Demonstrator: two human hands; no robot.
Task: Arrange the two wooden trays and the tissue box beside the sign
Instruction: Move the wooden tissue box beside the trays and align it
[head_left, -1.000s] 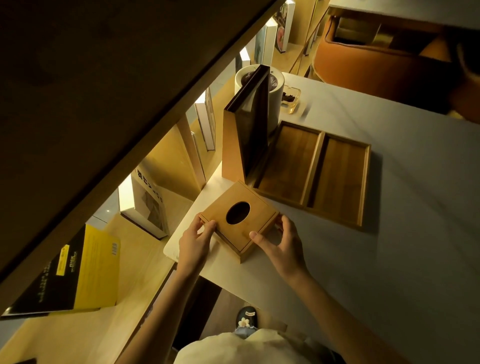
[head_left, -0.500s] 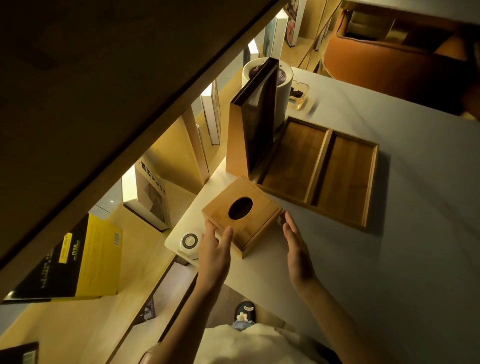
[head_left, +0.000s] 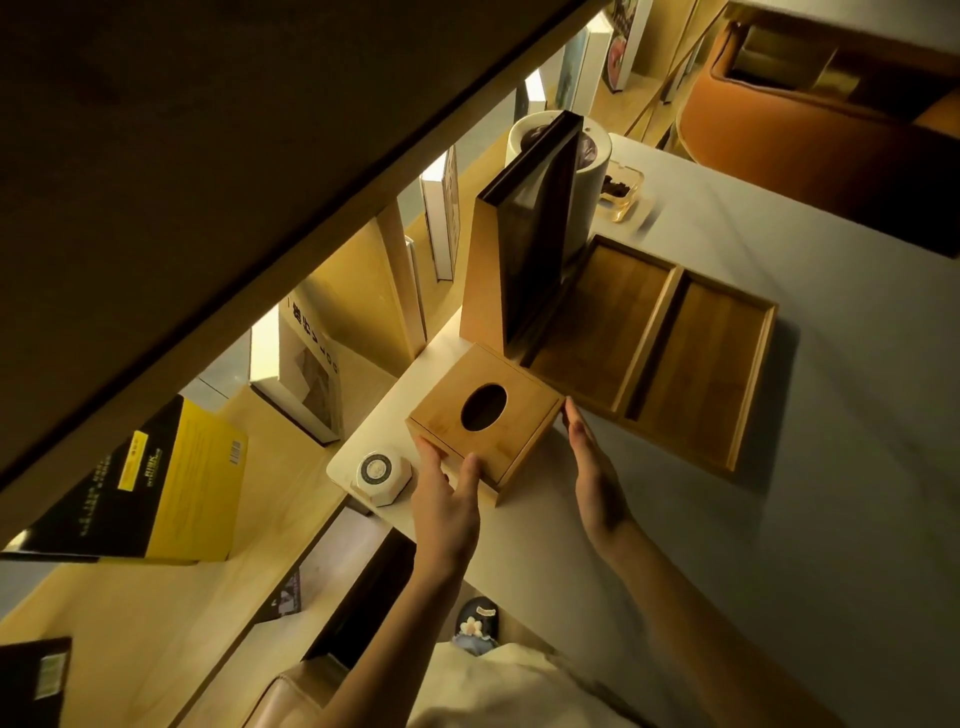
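Both hands' grip open: left hand (head_left: 447, 499) touches tissue box (head_left: 483, 415) near edge, right hand (head_left: 592, 467) flat beside it.

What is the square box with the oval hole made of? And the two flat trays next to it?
The square tissue box with the oval hole looks like light wood, maybe bamboo: matte tan with faint grain lines. The two flat brown trays look like darker wood with board stripes and paler raised rims.

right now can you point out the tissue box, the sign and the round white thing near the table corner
tissue box (head_left: 483, 410): head view, on its wooden top beside the oval hole
sign (head_left: 535, 249): head view, on its dark front face
round white thing (head_left: 382, 475): head view, on its top face
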